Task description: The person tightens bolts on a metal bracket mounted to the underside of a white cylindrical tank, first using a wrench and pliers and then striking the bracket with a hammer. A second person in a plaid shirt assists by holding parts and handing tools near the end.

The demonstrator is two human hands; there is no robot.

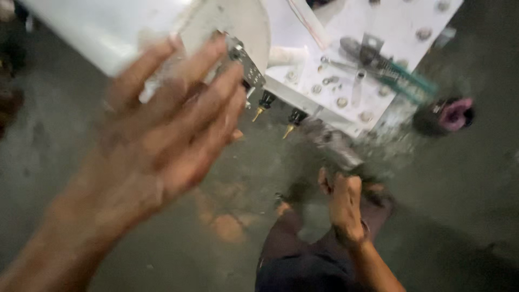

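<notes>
The left hand (162, 130) is spread wide, fingers splayed against the blurred white metal housing (124, 27), gripping nothing. The right hand (345, 203) wraps closed around a grey metal tool handle (332, 143) at the white bolted plate (346, 54). Two black brass-tipped connectors (278, 111) hang between them; green-handled pliers (403, 75) lie on the plate.

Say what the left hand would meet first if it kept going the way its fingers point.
The left hand points up and right. First in that line is the white unit's edge with the small perforated metal bracket; the fingertips look almost on it, though blur hides depth.
</notes>
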